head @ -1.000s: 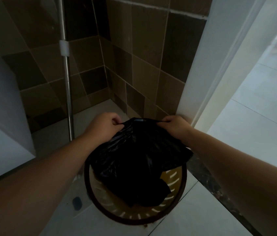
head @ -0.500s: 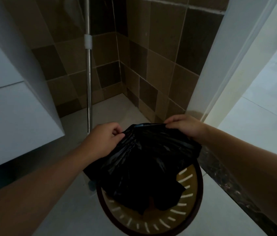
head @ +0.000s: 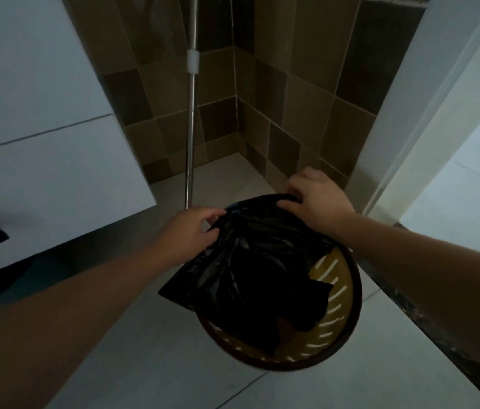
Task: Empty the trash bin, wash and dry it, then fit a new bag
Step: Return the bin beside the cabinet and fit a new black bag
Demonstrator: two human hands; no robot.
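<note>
Black crumpled bag [head: 250, 261] (glossy) pinched by left hand [head: 187, 234], right hand [head: 315, 202].

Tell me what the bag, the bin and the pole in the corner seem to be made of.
Black bag: thin plastic film, glossy; it crinkles and bunches where the left hand and right hand pinch it.
Bin: probably moulded plastic, dark rim, yellowish slotted wall; the dim light leaves the finish uncertain.
Pole: looks like metal tube, smooth with a light sheen, with a white collar, likely plastic.
</note>
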